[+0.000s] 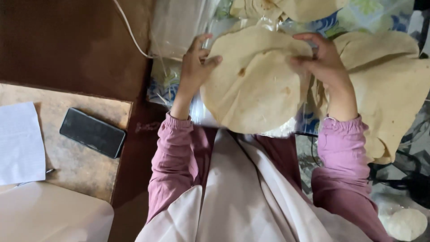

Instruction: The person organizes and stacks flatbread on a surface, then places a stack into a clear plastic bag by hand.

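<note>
- A ball of dough (405, 223) lies at the lower right, well apart from the hands.
- At the left, a dark phone (92, 132) and a white sheet of paper (19, 143) lie on a worn wooden board (85, 170).
- The person's pink sleeves (172, 157) reach forward over a pale cloth on the lap.
- The left hand (195, 67) grips the left edge of a stack of thin round flatbreads (255, 85), thumb on top, fingers curled behind.
- The right hand (323, 60) is closed on the stack's upper right edge, pinching it.
- The stack is held between both hands above clear plastic wrap (179, 27).
- More flatbreads (394, 85) lie spread to the right on a patterned cloth (358, 18).
- A white cable (130, 31) runs across the brown floor beyond.
</note>
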